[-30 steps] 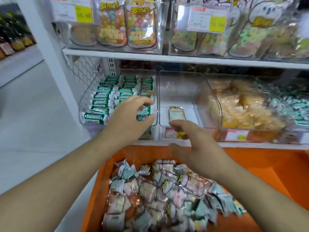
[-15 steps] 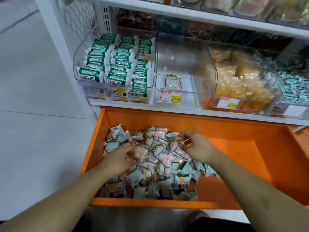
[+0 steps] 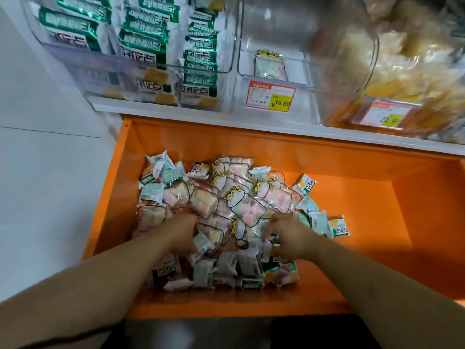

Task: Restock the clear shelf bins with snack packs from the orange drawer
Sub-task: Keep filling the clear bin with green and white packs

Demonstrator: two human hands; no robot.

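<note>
The orange drawer (image 3: 352,222) is pulled out below the shelf. A pile of snack packs (image 3: 241,197), clear pouches of pastel sweets mixed with small white and green wrappers, fills its left half. My left hand (image 3: 178,230) is dug into the left side of the pile with fingers curled down around packs. On the pile's right side, my right hand (image 3: 289,238) is closed over packs, its fingertips hidden among them. Above, the clear middle bin (image 3: 276,26) holds a single pastel pouch (image 3: 270,65).
A clear bin of green-and-white packs (image 3: 141,41) stands on the shelf at the left, and a bin of yellow snacks (image 3: 415,71) at the right. Price tags (image 3: 270,96) hang on the bin fronts. The drawer's right half is bare orange metal. White floor (image 3: 50,172) lies at the left.
Both hands came down from the shelf bins into the drawer and have closed on packs in the pile. The camera has tilted down and moved closer to the drawer.
</note>
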